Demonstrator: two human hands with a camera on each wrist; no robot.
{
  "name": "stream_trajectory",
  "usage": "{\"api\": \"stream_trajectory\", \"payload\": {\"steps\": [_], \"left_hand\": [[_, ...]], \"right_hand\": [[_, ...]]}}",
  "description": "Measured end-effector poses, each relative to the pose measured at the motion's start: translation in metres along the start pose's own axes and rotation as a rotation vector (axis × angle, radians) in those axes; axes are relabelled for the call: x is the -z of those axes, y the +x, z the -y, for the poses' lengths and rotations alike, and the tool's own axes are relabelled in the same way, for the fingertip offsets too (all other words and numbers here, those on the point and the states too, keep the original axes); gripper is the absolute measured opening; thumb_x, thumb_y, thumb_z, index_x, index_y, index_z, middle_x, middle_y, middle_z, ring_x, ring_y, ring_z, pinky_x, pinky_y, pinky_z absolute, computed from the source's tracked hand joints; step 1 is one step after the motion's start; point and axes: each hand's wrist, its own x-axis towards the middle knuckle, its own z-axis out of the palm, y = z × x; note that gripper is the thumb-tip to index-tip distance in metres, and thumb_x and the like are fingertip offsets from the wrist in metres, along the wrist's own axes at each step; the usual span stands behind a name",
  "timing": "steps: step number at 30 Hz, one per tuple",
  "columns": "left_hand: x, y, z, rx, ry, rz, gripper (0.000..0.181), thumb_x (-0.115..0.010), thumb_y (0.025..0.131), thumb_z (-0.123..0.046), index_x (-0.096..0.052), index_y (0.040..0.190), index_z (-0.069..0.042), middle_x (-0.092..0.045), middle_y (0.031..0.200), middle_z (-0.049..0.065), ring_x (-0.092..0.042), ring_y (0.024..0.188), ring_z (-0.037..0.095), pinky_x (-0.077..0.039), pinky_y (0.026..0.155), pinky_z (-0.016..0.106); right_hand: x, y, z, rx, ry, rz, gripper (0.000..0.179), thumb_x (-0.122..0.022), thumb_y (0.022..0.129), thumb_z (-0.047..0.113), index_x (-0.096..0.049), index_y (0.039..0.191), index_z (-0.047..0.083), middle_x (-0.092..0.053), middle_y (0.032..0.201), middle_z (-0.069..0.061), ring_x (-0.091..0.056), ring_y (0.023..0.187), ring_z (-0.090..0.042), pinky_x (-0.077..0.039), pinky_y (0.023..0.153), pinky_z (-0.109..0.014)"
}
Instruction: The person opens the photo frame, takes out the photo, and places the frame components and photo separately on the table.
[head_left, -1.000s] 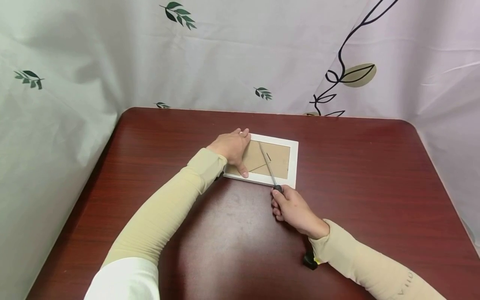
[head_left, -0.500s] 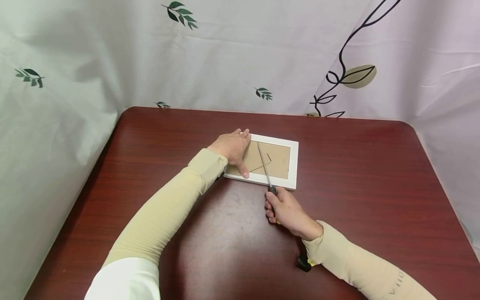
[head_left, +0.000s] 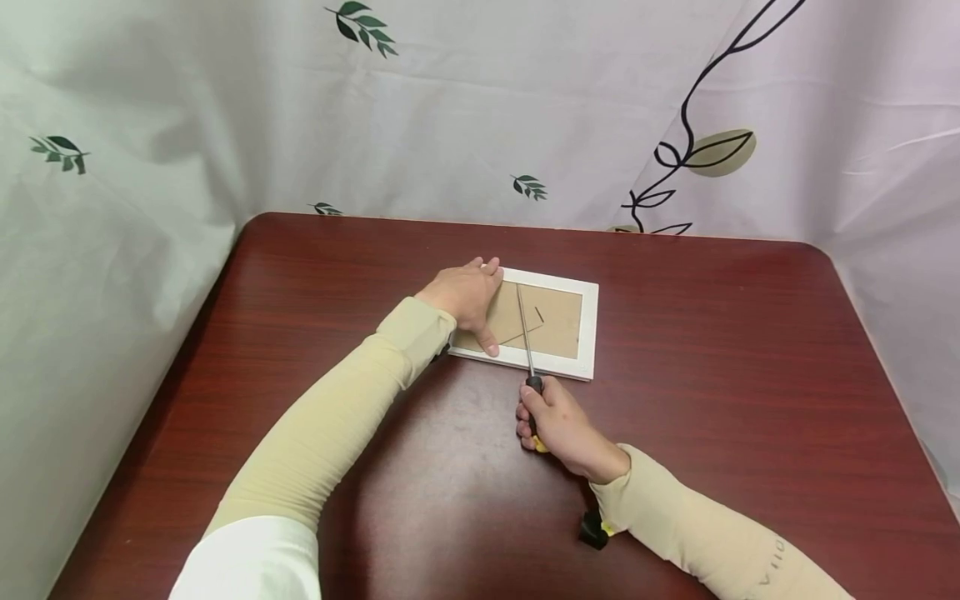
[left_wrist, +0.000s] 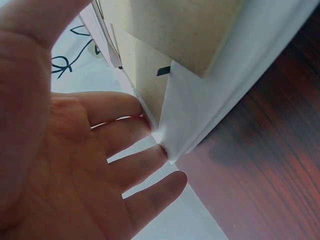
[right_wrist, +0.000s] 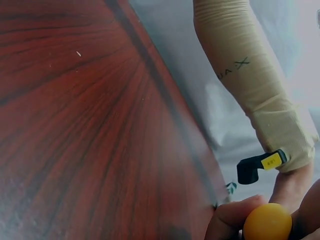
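The picture frame (head_left: 588,333) is lying back side up on the surface (head_left: 712,350), partly under the left grip (head_left: 463,298) and just beyond the right grip (head_left: 564,425). The left grip is spanning one end of it, fingers extended to the far edge and thumb resting on the near edge; in this inspector's judgement it is steadying the frame against sliding. The right grip is holding a screwdriver (head_left: 534,384) by the handle, fingers wrapped round it, with the shaft pointing away across the frame. That hold is apparently serving to direct the tip, which is sitting near the far inner edge, to the right of the left grip. Whether the tip is bearing on the backing or hovering over it cannot be determined from this height.

As to condition, the frame is showing a plain white border around a tan backing board (head_left: 558,312). A diagonal line (head_left: 517,336) is running across the board, right of the left thumb, and a short dark mark (head_left: 538,314) is showing beyond it. A small black tab (left_wrist: 164,71) is appearing near the left fingertips.
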Motion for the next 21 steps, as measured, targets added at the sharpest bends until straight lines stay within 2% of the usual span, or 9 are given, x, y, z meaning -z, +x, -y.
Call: {"api": "stream_trajectory", "payload": {"steps": [15,21], "left_hand": [[0.0005,0.0008,-0.001,-0.005,0.013,0.009,0.138,-0.085,0.059,-0.07,-0.02,0.159,-0.001,-0.009,0.167,0.015,-0.012,0.153,0.035,-0.021,0.122,0.046],[0.0006,0.001,-0.001,-0.003,0.015,0.002,0.138,-0.085,0.059,-0.069,-0.021,0.159,0.0,-0.01,0.167,0.016,-0.014,0.153,0.035,-0.021,0.122,0.045]], "right_hand": [[-0.0019,0.001,0.0,0.018,0.019,0.032,0.018,-0.029,0.109,0.009,-0.034,0.094,0.003,-0.039,0.073,-0.003,-0.039,0.054,-0.012,-0.038,0.046,-0.021],[-0.0029,0.001,0.0001,0.024,0.032,0.016,0.017,-0.029,0.109,0.008,-0.034,0.094,0.003,-0.039,0.073,-0.003,-0.038,0.054,-0.012,-0.038,0.046,-0.021]]}}
